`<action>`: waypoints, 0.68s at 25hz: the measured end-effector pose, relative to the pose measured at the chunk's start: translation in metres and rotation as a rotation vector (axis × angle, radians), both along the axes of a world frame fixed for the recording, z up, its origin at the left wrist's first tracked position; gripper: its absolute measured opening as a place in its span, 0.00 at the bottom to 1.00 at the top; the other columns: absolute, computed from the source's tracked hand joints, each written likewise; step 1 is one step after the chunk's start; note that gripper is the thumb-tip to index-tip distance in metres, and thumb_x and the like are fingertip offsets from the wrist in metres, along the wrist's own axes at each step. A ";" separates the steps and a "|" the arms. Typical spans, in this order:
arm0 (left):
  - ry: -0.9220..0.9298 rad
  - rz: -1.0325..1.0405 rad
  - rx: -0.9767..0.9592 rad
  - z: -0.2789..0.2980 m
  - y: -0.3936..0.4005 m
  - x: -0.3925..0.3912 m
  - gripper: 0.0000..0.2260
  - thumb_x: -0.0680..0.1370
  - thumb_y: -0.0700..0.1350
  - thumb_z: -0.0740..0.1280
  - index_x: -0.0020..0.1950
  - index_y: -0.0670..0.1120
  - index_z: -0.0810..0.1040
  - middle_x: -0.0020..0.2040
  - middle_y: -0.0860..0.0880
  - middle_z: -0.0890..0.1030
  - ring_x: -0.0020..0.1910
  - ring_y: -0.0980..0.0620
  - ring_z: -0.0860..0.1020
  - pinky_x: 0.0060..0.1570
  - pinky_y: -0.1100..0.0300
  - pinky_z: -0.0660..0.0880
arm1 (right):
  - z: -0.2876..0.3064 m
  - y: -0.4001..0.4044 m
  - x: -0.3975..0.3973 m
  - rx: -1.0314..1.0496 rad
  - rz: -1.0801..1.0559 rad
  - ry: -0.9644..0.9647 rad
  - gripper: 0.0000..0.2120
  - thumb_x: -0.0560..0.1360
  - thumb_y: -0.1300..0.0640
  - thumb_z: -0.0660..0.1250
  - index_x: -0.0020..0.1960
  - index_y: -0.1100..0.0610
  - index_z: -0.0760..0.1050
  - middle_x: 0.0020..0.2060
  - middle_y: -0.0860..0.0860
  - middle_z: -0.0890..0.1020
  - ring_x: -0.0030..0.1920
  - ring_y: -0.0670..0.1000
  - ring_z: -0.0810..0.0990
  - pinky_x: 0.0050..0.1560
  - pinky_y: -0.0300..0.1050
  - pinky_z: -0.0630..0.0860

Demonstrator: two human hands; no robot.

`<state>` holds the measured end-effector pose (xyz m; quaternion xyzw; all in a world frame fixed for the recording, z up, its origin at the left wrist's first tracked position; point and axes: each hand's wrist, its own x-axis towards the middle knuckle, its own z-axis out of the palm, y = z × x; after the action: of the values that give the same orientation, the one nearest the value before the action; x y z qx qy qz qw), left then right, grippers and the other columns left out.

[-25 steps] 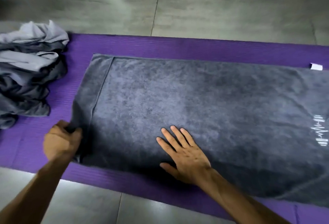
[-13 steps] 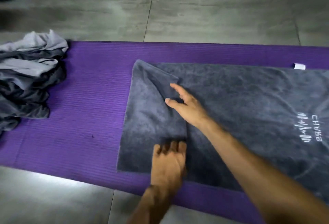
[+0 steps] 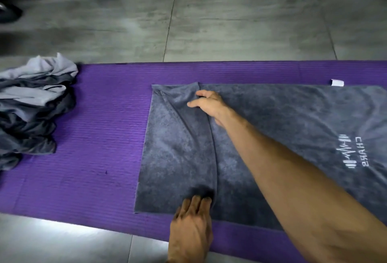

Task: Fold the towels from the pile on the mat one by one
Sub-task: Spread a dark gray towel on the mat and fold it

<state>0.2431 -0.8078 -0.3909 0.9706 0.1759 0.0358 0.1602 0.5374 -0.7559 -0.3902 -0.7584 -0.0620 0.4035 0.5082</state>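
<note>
A dark grey towel [image 3: 272, 128] lies spread along the purple mat [image 3: 94, 158], with white lettering near its right end. Its left end is folded over to the right, and the flap [image 3: 178, 147] shows creases toward its far corner. My right hand [image 3: 209, 105] reaches across to the flap's far edge and pinches the cloth between thumb and fingers. At the flap's near edge, my left hand [image 3: 192, 221] lies with straight fingers pressing the cloth down. The pile of grey towels [image 3: 31, 112] sits crumpled on the mat's left end.
A white tag [image 3: 337, 82] sticks out at the towel's far edge. Grey floor tiles surround the mat. A dark shoe [image 3: 8, 13] shows at the upper left. Bare mat lies between the pile and the spread towel.
The towel's left end was lifted by my left hand and folded over to the right. My right hand moved from the towel's middle to the flap's far edge; my left hand now presses the near edge.
</note>
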 end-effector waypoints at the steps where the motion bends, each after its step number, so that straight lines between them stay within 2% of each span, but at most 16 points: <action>1: -0.008 0.001 -0.023 0.000 0.000 0.000 0.14 0.66 0.47 0.60 0.51 0.52 0.76 0.41 0.52 0.81 0.41 0.51 0.72 0.27 0.62 0.75 | 0.002 -0.001 0.000 0.038 0.003 0.038 0.32 0.69 0.52 0.77 0.70 0.50 0.71 0.70 0.50 0.72 0.68 0.50 0.72 0.61 0.42 0.70; 5: -0.035 -0.021 -0.084 -0.003 0.001 -0.004 0.14 0.67 0.48 0.60 0.52 0.53 0.73 0.46 0.55 0.77 0.40 0.52 0.77 0.22 0.61 0.73 | 0.007 -0.003 -0.011 0.035 0.058 0.154 0.28 0.69 0.52 0.76 0.68 0.49 0.73 0.63 0.48 0.77 0.63 0.49 0.74 0.44 0.42 0.69; 6: -0.059 -0.044 -0.081 -0.003 0.002 -0.005 0.14 0.68 0.48 0.60 0.53 0.54 0.73 0.48 0.56 0.76 0.41 0.52 0.76 0.22 0.61 0.74 | 0.006 -0.005 -0.010 0.050 0.026 0.161 0.29 0.70 0.53 0.76 0.69 0.51 0.73 0.62 0.48 0.78 0.62 0.48 0.74 0.44 0.41 0.69; 9: -0.165 -0.111 -0.065 0.001 0.000 -0.004 0.14 0.69 0.46 0.60 0.55 0.54 0.73 0.50 0.56 0.73 0.44 0.54 0.74 0.28 0.60 0.75 | 0.001 -0.026 0.002 0.187 -0.160 0.127 0.26 0.70 0.56 0.76 0.67 0.53 0.76 0.61 0.50 0.80 0.60 0.47 0.78 0.57 0.41 0.75; 13: -0.253 -0.153 -0.161 0.006 -0.033 0.013 0.15 0.70 0.44 0.61 0.55 0.54 0.74 0.50 0.56 0.73 0.42 0.54 0.75 0.28 0.62 0.76 | -0.003 -0.087 0.030 0.188 -0.214 0.049 0.22 0.71 0.57 0.75 0.64 0.53 0.78 0.56 0.51 0.84 0.56 0.49 0.82 0.52 0.41 0.76; 15: -0.240 -0.181 -0.208 0.003 -0.058 0.024 0.14 0.68 0.45 0.62 0.52 0.53 0.74 0.49 0.56 0.73 0.41 0.54 0.75 0.25 0.61 0.74 | -0.004 -0.112 0.042 0.103 -0.169 -0.012 0.23 0.72 0.55 0.74 0.66 0.50 0.77 0.59 0.47 0.81 0.60 0.48 0.78 0.54 0.41 0.73; 17: -0.148 -0.194 -0.222 -0.002 -0.074 0.031 0.13 0.64 0.45 0.65 0.48 0.54 0.75 0.46 0.56 0.73 0.40 0.55 0.75 0.20 0.61 0.71 | -0.003 -0.120 0.051 0.024 -0.141 -0.026 0.24 0.73 0.53 0.73 0.68 0.48 0.74 0.61 0.45 0.77 0.62 0.46 0.74 0.51 0.40 0.70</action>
<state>0.2736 -0.8821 -0.3930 0.9542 0.0720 0.0719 0.2815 0.5881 -0.8756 -0.3936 -0.7599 -0.0199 0.3560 0.5436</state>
